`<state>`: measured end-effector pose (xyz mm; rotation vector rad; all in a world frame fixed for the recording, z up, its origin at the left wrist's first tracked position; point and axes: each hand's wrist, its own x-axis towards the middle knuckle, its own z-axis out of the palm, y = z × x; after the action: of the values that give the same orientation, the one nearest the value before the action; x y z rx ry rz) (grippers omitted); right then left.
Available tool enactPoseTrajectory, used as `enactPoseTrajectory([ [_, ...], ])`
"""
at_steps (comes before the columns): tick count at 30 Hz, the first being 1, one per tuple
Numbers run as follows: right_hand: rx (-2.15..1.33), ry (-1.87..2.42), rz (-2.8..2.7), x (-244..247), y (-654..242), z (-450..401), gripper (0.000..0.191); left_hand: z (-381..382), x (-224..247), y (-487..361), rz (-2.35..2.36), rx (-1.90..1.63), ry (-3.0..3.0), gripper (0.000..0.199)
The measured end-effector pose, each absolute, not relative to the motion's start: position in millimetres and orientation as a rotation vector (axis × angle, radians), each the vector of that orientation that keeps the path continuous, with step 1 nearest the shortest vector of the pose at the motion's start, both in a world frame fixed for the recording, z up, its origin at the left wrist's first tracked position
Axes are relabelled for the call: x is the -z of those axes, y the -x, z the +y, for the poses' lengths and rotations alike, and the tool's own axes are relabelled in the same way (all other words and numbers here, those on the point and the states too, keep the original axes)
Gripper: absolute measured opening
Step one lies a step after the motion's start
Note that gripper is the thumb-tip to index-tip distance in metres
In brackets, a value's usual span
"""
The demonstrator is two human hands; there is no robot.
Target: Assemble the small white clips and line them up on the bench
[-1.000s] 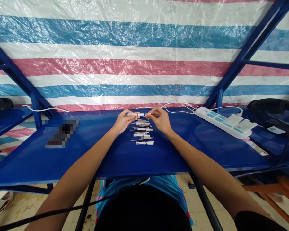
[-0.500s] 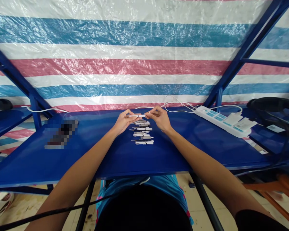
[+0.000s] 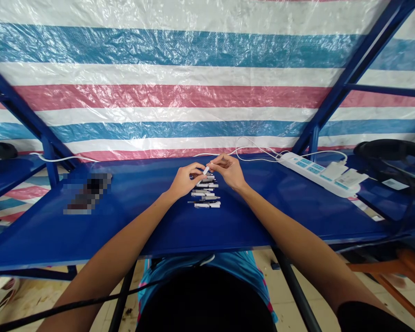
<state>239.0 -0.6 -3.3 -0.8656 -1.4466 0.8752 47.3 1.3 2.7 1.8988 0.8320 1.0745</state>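
My right hand (image 3: 229,171) pinches a small white connector (image 3: 206,170), which tilts up at a slant above the far end of the parts. My left hand (image 3: 185,180) is close by, its fingertips right next to the connector; I cannot tell whether they touch it. Below both hands, a column of several white-and-metal connectors (image 3: 204,193) lies crosswise on the blue table (image 3: 141,216), one behind another. The hands hide little of the column.
A white power strip (image 3: 318,174) with plugged-in adapters lies at the table's right, its white cables running along the back. A pixelated dark object (image 3: 87,193) lies at the left. Blue steel frame bars (image 3: 332,83) and a striped tarp (image 3: 207,101) stand behind.
The white connector was level between both hands and now tilts at a slant in my right hand. My left hand has shifted slightly down and away from it.
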Motion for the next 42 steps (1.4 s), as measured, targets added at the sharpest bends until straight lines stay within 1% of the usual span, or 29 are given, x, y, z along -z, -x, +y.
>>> enactPoseTrajectory([
  [5, -0.847, 0.861, -1.484, 3, -237, -3, 0.046, 1, -3, -48, 0.824, -1.096, -1.867, 0.014],
  [16, -0.732, 0.922, -1.58, 2, -235, -9, 0.038, 0, -5, -47, 0.848, -1.15, -1.845, 0.013],
  [23, -0.65, 0.998, -1.609, 9, -242, -1, 0.024, 2, -7, -44, 0.897, -1.257, -1.818, 0.018],
  [28, -0.484, 1.102, -1.678, 19, -255, 13, 0.014, 6, -7, -40, 0.894, -1.319, -1.843, 0.015],
  [31, -0.446, 1.165, -1.758, 27, -260, 20, 0.015, 8, -6, -38, 0.908, -1.31, -1.894, 0.014],
  [35, -0.431, 1.236, -1.852, 34, -262, 25, 0.022, 10, -5, -37, 0.967, -1.281, -1.877, 0.015],
  [39, -0.381, 1.169, -1.986, 33, -261, 23, 0.03, 15, -2, -36, 1.02, -1.312, -1.894, 0.015],
  [42, -0.366, 1.095, -2.075, 32, -258, 21, 0.032, 20, 3, -33, 1.056, -1.334, -1.921, 0.014],
])
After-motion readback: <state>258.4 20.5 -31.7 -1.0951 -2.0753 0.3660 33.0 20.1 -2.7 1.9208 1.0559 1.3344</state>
